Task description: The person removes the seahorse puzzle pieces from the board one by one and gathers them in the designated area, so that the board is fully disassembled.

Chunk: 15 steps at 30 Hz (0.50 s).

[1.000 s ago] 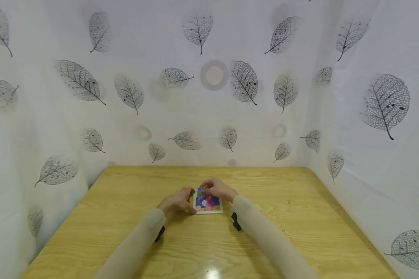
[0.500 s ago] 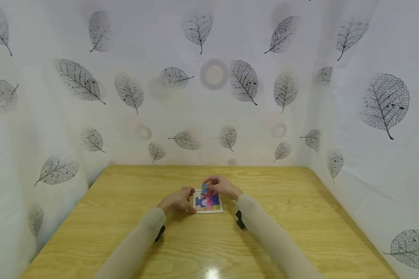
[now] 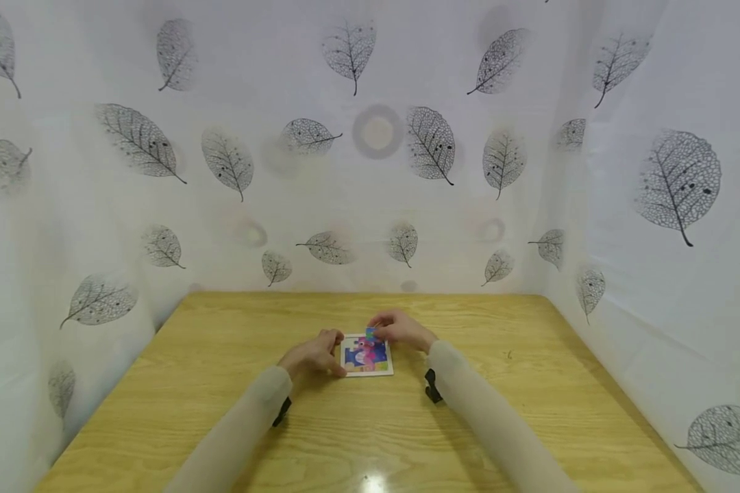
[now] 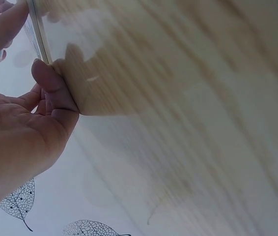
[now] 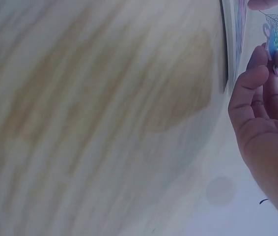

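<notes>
A small square jigsaw puzzle board (image 3: 370, 374) with a white rim lies mid-table, showing a pink figure on dark blue. Its upper left part shows pale, bare backing. My left hand (image 3: 311, 355) holds the board's left side, thumb at the near corner and fingers at the far one; the left wrist view shows a bent finger (image 4: 50, 81) against the board's edge (image 4: 41, 39). Over the board's far right part, my right hand (image 3: 402, 329) pinches a blue-green puzzle piece (image 3: 370, 333). In the right wrist view that puzzle piece (image 5: 272, 43) is raised between thumb and fingers.
The wooden table (image 3: 234, 322) extends around the board on all sides. A white curtain (image 3: 370, 198) printed with dark leaves hangs behind the table and along both sides. Dark straps show at both wrists.
My right hand has lifted the puzzle piece from the board's upper left and moved it right, baring pale backing there. My left hand has stayed at the board's left side.
</notes>
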### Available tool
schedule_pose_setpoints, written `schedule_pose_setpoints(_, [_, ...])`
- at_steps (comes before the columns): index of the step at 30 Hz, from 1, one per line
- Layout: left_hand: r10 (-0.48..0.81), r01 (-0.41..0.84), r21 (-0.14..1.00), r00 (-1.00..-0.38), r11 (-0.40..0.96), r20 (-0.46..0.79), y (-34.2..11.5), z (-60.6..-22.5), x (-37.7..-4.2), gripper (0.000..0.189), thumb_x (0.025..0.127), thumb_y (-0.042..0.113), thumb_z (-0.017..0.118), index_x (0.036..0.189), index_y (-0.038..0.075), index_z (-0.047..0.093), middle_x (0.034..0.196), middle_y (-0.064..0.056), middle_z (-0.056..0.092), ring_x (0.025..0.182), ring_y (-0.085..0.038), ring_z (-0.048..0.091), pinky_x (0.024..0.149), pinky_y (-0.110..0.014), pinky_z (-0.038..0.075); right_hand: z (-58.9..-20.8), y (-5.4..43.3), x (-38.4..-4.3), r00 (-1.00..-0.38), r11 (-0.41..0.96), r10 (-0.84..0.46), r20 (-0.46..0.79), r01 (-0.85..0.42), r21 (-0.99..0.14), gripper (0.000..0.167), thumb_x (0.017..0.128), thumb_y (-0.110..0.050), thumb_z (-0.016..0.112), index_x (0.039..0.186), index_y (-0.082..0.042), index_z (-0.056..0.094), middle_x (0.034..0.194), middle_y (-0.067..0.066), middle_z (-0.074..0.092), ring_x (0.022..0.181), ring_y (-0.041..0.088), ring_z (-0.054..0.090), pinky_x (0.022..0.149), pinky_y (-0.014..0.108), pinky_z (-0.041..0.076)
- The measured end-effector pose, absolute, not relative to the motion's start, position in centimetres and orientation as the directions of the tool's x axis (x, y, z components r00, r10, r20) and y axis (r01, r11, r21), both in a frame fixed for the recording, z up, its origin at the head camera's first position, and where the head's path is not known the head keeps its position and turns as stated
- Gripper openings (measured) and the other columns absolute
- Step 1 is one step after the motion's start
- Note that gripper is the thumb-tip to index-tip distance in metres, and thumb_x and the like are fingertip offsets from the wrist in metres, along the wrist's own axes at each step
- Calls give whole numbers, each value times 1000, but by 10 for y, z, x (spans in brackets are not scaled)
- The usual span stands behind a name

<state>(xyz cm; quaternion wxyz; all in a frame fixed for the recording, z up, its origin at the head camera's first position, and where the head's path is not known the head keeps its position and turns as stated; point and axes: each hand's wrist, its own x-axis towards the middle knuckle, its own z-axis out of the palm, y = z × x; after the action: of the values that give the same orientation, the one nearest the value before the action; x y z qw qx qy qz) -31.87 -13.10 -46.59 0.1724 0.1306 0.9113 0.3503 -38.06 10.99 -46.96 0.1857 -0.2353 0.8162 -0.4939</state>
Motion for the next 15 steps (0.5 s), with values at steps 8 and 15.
schedule_pose_setpoints(8, [349, 97, 679, -904, 727, -245, -130, -466, -316, 75, 76, 20, 83, 137, 0, 43, 126, -14, 47, 111, -27, 46, 107, -49, 37, -468, 119, -380, -808, 398, -578, -114, -157, -904, 35, 95, -5, 55, 128, 1, 59, 109, 13, 67, 85, 20, 63, 74, 34, 55])
schedule_pose_setpoints(15, [345, 97, 685, -909, 722, -235, -128, -464, -317, 74, 76, 17, 83, 137, 0, 43, 130, -15, 45, 114, -27, 45, 110, -49, 35, -466, 134, -381, -832, 401, -546, -97, -158, -903, 31, 98, -7, 53, 126, 2, 61, 120, 15, 65, 88, 23, 65, 75, 35, 56])
